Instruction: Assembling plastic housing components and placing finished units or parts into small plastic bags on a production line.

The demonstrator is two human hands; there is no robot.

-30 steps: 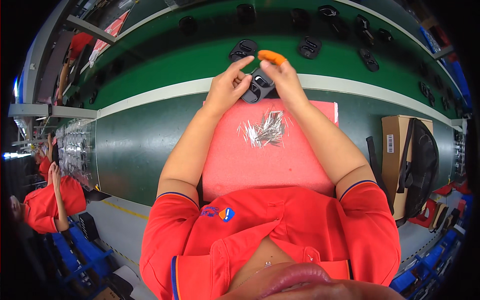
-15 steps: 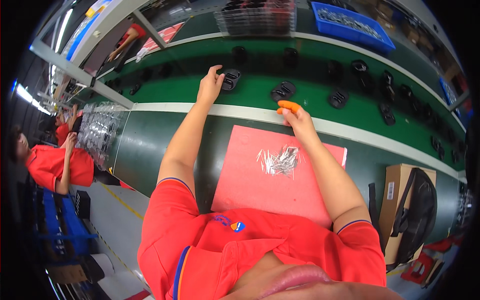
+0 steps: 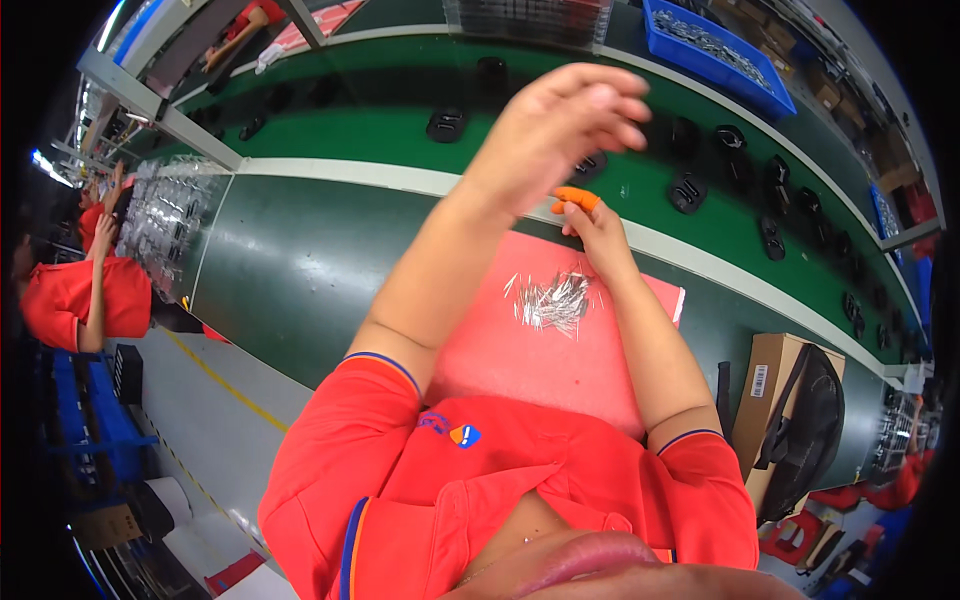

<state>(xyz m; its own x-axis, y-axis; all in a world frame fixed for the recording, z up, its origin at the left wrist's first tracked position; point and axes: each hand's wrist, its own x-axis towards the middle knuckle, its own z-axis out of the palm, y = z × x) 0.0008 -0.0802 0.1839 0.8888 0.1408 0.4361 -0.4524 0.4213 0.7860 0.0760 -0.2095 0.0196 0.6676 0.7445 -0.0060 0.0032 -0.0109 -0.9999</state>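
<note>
My left hand (image 3: 570, 125) reaches over the green belt (image 3: 380, 130), its fingers loosely bent and apart, with nothing seen in them. Partly hidden beneath it lies a black oval plastic part (image 3: 592, 165) with slots. A similar black slotted part (image 3: 446, 125) rests on the belt to the left. At the belt's near rail is my right hand (image 3: 597, 228), wearing orange finger covers (image 3: 576, 199). Its fingers are pinched together; whatever they hold is too small or hidden to name. Nearer to me, thin silvery metal pins (image 3: 555, 302) lie in a pile on a pink foam mat (image 3: 490, 360).
More black parts (image 3: 687, 192) sit along the belt to the right. Beyond it stand a blue bin (image 3: 715, 55) of small pieces and stacked clear trays (image 3: 530, 22). A cardboard box (image 3: 757, 390) and black backpack (image 3: 812, 415) are at the right. A co-worker (image 3: 90, 300) is at the left.
My left hand has moved away from the left black part, rightward across the belt to above the neighbouring one. My right hand stays near the rail. The whole view has shifted slightly.
</note>
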